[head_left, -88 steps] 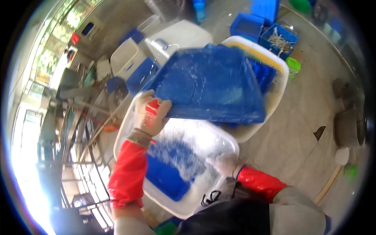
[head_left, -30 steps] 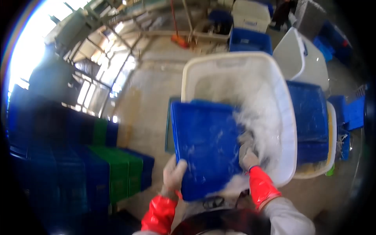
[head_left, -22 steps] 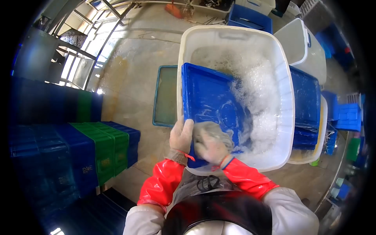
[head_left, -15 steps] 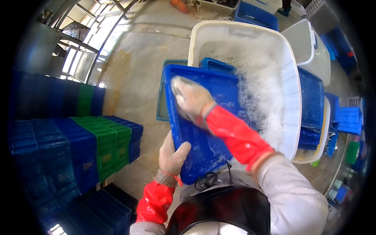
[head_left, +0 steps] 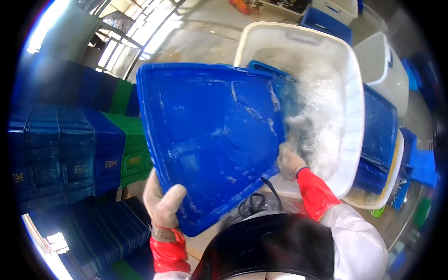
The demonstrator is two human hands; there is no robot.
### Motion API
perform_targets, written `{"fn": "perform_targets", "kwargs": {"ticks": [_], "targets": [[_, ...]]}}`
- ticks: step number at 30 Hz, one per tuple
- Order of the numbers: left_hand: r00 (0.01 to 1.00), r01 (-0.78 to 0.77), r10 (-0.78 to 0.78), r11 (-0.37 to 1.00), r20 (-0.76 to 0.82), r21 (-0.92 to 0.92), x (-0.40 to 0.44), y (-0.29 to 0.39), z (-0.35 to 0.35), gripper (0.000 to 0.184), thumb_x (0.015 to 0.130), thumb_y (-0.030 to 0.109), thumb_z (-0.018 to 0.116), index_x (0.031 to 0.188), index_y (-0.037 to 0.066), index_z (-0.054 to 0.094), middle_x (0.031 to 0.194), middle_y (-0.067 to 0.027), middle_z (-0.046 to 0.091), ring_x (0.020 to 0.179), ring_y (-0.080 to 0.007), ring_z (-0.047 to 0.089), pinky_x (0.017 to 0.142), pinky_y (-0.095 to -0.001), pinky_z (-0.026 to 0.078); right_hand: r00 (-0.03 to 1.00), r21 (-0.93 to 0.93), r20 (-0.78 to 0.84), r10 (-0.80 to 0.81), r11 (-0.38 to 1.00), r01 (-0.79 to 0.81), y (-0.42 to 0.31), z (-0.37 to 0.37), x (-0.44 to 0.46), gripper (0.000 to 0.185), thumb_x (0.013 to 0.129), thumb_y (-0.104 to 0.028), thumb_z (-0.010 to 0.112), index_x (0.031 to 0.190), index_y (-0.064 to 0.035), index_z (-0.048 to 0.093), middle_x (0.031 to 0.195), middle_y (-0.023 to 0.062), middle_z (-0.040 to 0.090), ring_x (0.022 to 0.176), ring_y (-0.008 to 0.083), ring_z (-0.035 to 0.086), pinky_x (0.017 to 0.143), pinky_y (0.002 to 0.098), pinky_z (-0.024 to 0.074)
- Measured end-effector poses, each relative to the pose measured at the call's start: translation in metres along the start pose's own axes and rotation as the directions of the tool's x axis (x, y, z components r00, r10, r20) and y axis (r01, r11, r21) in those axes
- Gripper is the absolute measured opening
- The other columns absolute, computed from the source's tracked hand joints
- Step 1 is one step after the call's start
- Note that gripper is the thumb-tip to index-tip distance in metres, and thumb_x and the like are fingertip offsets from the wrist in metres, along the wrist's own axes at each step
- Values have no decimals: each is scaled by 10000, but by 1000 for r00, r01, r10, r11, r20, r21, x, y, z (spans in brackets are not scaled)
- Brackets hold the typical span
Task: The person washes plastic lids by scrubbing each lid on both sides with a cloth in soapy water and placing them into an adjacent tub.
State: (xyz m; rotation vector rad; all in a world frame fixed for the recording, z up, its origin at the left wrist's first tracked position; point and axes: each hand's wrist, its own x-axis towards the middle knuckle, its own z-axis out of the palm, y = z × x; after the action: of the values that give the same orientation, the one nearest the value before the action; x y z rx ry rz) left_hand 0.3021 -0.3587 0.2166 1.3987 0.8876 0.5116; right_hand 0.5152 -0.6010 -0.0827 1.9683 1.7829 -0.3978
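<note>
A large blue plastic tray, wet and streaked with suds, is tilted up in front of me. My left hand, in a pale knit glove, grips its lower left edge, thumb over the rim. Beside the tray's right edge is my right hand, gloved too, low over the near side of a white tub. Its fingers look curled, but blur and splashing hide what they hold. Foamy water churns in the tub. Another blue crate leans inside the tub's left side, partly behind the tray.
Stacked blue crates and green crates stand on the left. To the right are a second white tub and more blue crates. A blue bin sits at the back.
The tray has swung left and up, its broad face now turned toward me. My right hand has left the tray's face and moved down right to the tub. My left hand keeps its grip.
</note>
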Motion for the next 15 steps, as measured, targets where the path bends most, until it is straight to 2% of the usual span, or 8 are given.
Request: {"fn": "perform_targets", "kwargs": {"ticks": [2, 4, 6, 8, 11, 13, 14, 15], "targets": [[988, -156, 154, 986, 29, 62, -3, 22, 18, 699, 756, 47, 738, 1403, -115, 527, 1168, -128, 694, 980, -196, 677, 879, -300, 552, 952, 387, -306, 17, 916, 108, -9, 88, -22, 359, 946, -135, 465, 1168, 60, 668, 1138, 310, 677, 1118, 536, 580, 1021, 607, 438], [969, -226, 197, 949, 148, 218, -6, 55, 34, 720, 724, -21, 721, 1409, -115, 524, 1147, -119, 700, 955, -185, 683, 857, -283, 551, 937, 996, 66, 344, 38, -84, 5, 38, -70, 351, 932, -109, 483, 1211, -16, 673, 1027, 194, 734, 976, 403, 664, 936, 504, 510], [942, -313, 258, 905, 214, 289, -11, 87, 51, 700, 685, -78, 623, 1383, -86, 567, 1096, -114, 720, 911, -146, 682, 810, -268, 544, 885, 998, 33, 464, 25, -50, 12, 65, -99, 372, 934, -68, 476, 1251, -81, 669, 1010, 149, 739, 956, 294, 688, 900, 422, 524], [725, -688, 506, 498, 468, 527, 9, 100, 37, 628, 683, -43, 661, 1311, -56, 633, 1020, -105, 733, 863, -141, 685, 803, -278, 552, 738, 992, 74, 670, -128, 16, 15, 60, -133, 373, 945, -61, 485, 1274, -74, 660, 1027, 163, 729, 978, 301, 682, 904, 408, 517], [477, -733, 611, -120, 631, 670, 43, 111, 30, 404, 770, 16, 706, 1174, 18, 708, 1045, -134, 728, 1000, -245, 693, 994, -349, 511, 698, 927, 181, 693, -358, 115, 20, 19, -174, 369, 961, -84, 489, 1294, -73, 647, 1066, 179, 717, 993, 298, 674, 918, 399, 507], [390, -779, 753, -36, 529, 626, 84, 81, 25, 345, 833, 4, 695, 1178, 23, 697, 1234, -158, 672, 1145, -246, 640, 1064, -372, 473, 653, 965, 97, 751, -231, 122, 13, 23, -183, 390, 955, -72, 484, 1316, -63, 631, 1069, 178, 707, 999, 292, 672, 919, 399, 508], [466, -799, 823, 231, 327, 555, 108, 52, 27, 340, 865, 15, 694, 1205, 19, 681, 1335, -166, 626, 1206, -245, 607, 1089, -379, 456, 614, 988, 10, 789, -101, 114, 8, 24, -186, 411, 950, -60, 479, 1338, -54, 616, 1071, 177, 698, 1004, 286, 671, 921, 399, 509], [595, -780, 783, 509, 180, 364, 124, 34, 33, 438, 911, 87, 693, 1325, -22, 604, 1457, -162, 529, 1248, -252, 577, 1074, -375, 469, 669, 966, -36, 742, 196, -166, 18, 21, -183, 399, 953, -70, 478, 1330, -22, 597, 1081, 173, 687, 1043, 272, 674, 918, 408, 512]]}}
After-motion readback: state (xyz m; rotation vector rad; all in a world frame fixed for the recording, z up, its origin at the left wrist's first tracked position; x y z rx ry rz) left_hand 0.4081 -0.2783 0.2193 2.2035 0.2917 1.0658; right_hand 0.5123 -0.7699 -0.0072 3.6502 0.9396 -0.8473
